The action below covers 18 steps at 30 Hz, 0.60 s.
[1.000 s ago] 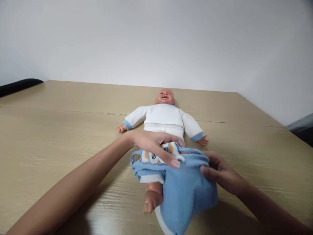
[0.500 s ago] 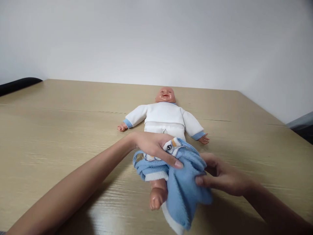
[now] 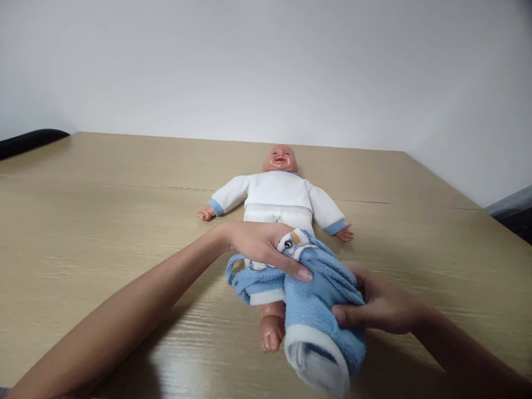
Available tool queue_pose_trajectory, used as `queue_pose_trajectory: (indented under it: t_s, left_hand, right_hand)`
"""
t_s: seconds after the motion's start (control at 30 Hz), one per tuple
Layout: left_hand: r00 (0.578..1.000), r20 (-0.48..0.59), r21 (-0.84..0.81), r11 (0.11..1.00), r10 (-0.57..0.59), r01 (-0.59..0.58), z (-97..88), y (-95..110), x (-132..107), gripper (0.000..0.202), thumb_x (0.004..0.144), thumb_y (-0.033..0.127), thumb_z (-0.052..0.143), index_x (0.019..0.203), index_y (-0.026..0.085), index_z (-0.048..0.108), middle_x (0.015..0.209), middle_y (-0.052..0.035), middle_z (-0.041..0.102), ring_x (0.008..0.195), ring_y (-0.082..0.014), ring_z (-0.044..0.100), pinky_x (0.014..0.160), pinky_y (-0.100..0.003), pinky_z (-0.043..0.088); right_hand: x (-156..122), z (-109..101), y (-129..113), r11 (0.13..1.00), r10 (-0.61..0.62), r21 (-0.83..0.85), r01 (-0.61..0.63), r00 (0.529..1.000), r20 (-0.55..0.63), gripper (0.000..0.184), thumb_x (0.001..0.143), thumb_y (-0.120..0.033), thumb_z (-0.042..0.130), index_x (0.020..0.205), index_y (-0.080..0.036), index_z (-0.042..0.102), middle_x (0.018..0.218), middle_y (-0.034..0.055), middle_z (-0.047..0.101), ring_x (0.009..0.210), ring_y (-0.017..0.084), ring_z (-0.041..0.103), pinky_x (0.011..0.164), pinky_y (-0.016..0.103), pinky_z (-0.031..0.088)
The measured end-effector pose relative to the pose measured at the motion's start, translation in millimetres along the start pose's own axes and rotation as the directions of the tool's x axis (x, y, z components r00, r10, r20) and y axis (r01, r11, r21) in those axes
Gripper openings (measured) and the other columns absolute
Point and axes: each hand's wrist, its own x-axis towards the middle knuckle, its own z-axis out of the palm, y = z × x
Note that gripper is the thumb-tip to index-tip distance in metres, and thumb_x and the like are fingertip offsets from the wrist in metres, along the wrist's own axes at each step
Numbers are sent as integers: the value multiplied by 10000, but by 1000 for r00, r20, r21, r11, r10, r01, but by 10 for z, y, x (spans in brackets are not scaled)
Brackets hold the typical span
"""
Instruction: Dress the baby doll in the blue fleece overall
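Observation:
A baby doll (image 3: pixel 278 189) in a white top lies on its back, head away from me and feet towards me. Blue terry doll trousers (image 3: pixel 316 296) with white cuffs are bunched around its lower legs. One bare foot (image 3: pixel 272 332) sticks out of the left cuff; the other foot is hidden, and the right cuff gapes towards me. My left hand (image 3: pixel 266 246) is closed on the cloth near an embroidered patch, its thumb on top and its other fingers hidden. My right hand (image 3: pixel 382 305) grips the right trouser leg from the side, thumb pressed on the fabric.
The doll lies on a wooden table (image 3: pixel 103 221) with a seam running across it. Behind stands a pale wall (image 3: pixel 266 66). A black object (image 3: pixel 33 141) shows at the far left edge, and a dark object (image 3: pixel 515 216) at the right.
The right trouser leg has turned and opened out, so its white cuff now faces me as a round opening. My left hand has hardly moved; my right hand still grips the cloth.

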Motion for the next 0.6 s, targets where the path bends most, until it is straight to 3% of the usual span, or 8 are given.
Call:
queue_pose_trajectory:
  t_s: [0.1, 0.2, 0.3, 0.37, 0.47, 0.53, 0.6]
  left_hand:
    - [996, 61, -74, 994, -70, 74, -11, -16, -32, 312, 828, 355, 962, 1057, 198, 820, 1036, -18, 846, 946, -215, 790, 887, -272, 666]
    - [992, 114, -126, 990, -57, 71, -14, -14, -44, 394, 693, 256, 1041, 1018, 217, 823, 1013, 10, 847, 899, -199, 779, 829, -243, 671]
    - [995, 84, -126, 990, -58, 68, -17, -14, -44, 416, 704, 238, 1033, 1071, 214, 839, 1035, 6, 849, 932, -202, 789, 844, -232, 669]
    - [996, 76, -138, 989, -35, 46, -22, -24, -44, 561, 724, 236, 1023, 1246, 230, 819, 1113, -5, 852, 972, -212, 801, 876, -235, 668]
    - [996, 84, -147, 989, 0, 13, -22, -40, -43, 768, 754, 241, 1005, 1466, 264, 721, 1366, -32, 797, 1102, -232, 797, 967, -252, 657]
    - [996, 89, -132, 991, -2, 13, -10, -40, -41, 691, 782, 264, 987, 1428, 245, 742, 1380, -42, 788, 1170, -248, 779, 1001, -263, 650]
    - [996, 89, -108, 994, 8, 2, 6, -28, -41, 516, 805, 266, 969, 1289, 230, 793, 1237, -27, 823, 1169, -242, 769, 1005, -255, 643]
  right_hand:
    - [50, 6, 78, 984, -51, 157, 82, 980, -193, 403, 849, -577, 928, 1032, -233, 829, 893, 15, 726, 793, 169, 627, 724, 257, 539]
    - [116, 27, 143, 935, -44, 329, 134, 963, -266, 397, 864, -571, 923, 1085, -251, 838, 899, 15, 750, 824, 163, 677, 780, 253, 560]
    - [132, 45, 132, 927, -25, 358, 113, 970, -241, 382, 910, -567, 888, 1130, -259, 839, 879, 7, 750, 819, 148, 675, 774, 231, 548]
    - [108, 39, 93, 957, -48, 270, 107, 975, -217, 398, 945, -602, 840, 1128, -249, 841, 886, 13, 751, 782, 143, 647, 735, 225, 530]
    - [59, 17, 43, 986, -104, 122, 114, 991, -83, 603, 896, -750, 798, 1156, -207, 833, 861, 33, 733, 727, 166, 619, 679, 258, 515]
    - [43, 18, 37, 988, -112, 107, 112, 994, -2, 744, 803, -821, 824, 1205, -195, 816, 851, 37, 722, 730, 188, 626, 664, 280, 510]
    - [48, 39, 46, 981, -122, 151, 120, 993, 7, 764, 763, -799, 867, 1233, -200, 803, 880, 41, 734, 774, 202, 654, 678, 283, 513]
